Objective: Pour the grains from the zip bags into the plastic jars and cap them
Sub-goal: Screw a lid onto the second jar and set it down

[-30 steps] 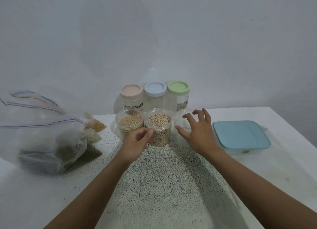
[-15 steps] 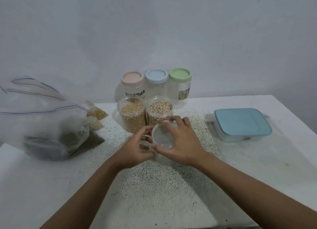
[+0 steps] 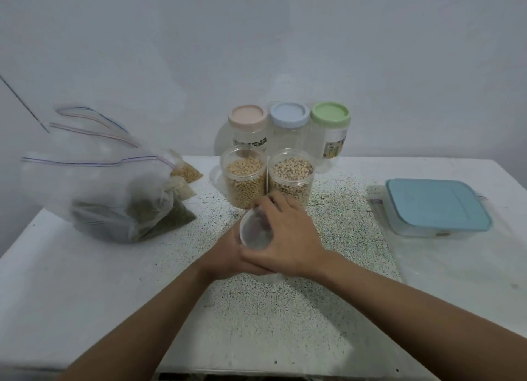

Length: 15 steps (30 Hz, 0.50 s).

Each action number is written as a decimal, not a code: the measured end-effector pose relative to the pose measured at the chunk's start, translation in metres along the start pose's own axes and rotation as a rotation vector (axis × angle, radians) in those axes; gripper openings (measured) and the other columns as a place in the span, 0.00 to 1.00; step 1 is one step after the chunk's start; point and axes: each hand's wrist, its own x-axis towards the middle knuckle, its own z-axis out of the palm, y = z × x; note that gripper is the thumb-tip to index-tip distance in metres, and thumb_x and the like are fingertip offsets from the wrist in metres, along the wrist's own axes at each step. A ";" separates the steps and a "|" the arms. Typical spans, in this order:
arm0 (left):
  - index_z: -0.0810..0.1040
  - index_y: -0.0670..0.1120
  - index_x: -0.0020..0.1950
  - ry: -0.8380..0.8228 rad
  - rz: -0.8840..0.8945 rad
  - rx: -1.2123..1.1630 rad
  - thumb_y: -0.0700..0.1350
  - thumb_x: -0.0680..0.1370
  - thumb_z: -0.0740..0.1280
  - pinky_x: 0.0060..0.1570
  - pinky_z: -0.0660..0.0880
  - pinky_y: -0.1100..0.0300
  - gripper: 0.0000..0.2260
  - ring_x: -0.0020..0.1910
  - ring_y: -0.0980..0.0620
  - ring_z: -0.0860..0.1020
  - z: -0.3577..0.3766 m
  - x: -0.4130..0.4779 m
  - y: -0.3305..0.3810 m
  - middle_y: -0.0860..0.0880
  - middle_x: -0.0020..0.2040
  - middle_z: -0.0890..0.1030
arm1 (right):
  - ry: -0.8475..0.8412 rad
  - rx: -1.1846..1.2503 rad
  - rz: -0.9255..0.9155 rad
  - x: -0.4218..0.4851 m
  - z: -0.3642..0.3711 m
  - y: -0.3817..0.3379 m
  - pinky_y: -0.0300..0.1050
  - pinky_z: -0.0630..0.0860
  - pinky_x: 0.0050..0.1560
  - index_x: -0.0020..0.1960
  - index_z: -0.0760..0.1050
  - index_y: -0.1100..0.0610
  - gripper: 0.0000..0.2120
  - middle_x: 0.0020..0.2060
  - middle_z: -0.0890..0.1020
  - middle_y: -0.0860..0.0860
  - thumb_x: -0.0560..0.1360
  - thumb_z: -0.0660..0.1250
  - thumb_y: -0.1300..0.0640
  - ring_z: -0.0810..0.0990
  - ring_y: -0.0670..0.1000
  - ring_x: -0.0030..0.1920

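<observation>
A clear, empty-looking plastic jar (image 3: pixel 253 233) is at the table's middle, tilted toward me, with both hands around it. My right hand (image 3: pixel 289 239) curls over its top and right side. My left hand (image 3: pixel 228 252) grips it from the left and below, mostly hidden under the right. Just behind stand two open jars, one of pale round beans (image 3: pixel 244 181) and one of speckled beans (image 3: pixel 291 175). Zip bags (image 3: pixel 99 187) with dark grain lie at the left, with small grain bags (image 3: pixel 186 175) beside them.
Three capped jars stand at the back by the wall: pink lid (image 3: pixel 247 115), blue lid (image 3: pixel 289 114), green lid (image 3: pixel 330 113). A blue-lidded box (image 3: pixel 436 206) sits at the right. The white table (image 3: pixel 85 281) is speckled in the middle.
My right hand took the clear jar from behind the filled jars and drew it toward me. My left hand left the speckled-bean jar and closed on the clear jar.
</observation>
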 end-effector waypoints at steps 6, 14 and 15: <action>0.72 0.46 0.68 -0.045 0.066 0.067 0.35 0.62 0.83 0.62 0.78 0.54 0.38 0.63 0.46 0.80 -0.002 0.015 -0.001 0.49 0.64 0.80 | -0.226 0.121 -0.203 0.012 -0.014 0.024 0.49 0.70 0.63 0.70 0.69 0.47 0.39 0.61 0.71 0.42 0.63 0.71 0.32 0.68 0.47 0.60; 0.66 0.63 0.54 -0.098 -0.199 0.217 0.75 0.41 0.77 0.48 0.71 0.78 0.46 0.48 0.66 0.77 -0.006 0.012 0.010 0.60 0.51 0.75 | -0.295 -0.074 -0.367 0.023 -0.021 0.029 0.55 0.68 0.67 0.71 0.66 0.45 0.35 0.66 0.69 0.46 0.74 0.54 0.25 0.64 0.47 0.63; 0.68 0.64 0.54 -0.109 -0.164 0.228 0.73 0.42 0.79 0.48 0.71 0.78 0.44 0.49 0.66 0.77 -0.005 0.013 0.009 0.60 0.51 0.77 | -0.286 -0.080 -0.371 0.021 -0.021 0.029 0.55 0.67 0.66 0.72 0.66 0.45 0.34 0.66 0.68 0.47 0.74 0.56 0.26 0.64 0.47 0.63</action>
